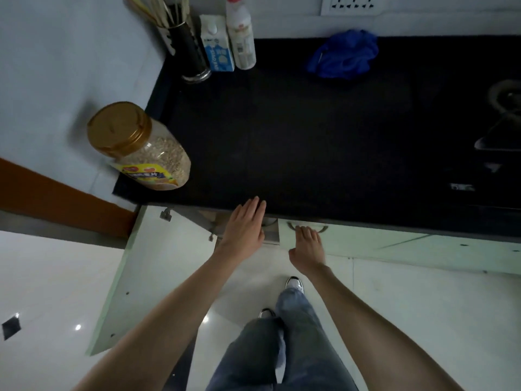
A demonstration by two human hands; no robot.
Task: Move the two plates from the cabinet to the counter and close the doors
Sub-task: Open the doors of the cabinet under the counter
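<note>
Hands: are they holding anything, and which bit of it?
The right hand has its fingers on the curved metal handle of the right cabinet door. The left hand is flat and open, holding nothing.

Left cabinet door (158, 277) swung wide open; right door (366, 244) nearly shut.

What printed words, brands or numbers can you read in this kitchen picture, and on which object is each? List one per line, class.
None can be read for certain.
Jar: yellow label with dark banner, print blurred.
Carton: blue print, too blurred to read.
Bottle: red mark and small print, too small.
Holder: white marks down its side, unreadable.
Stove: small pale mark, unreadable.
</note>
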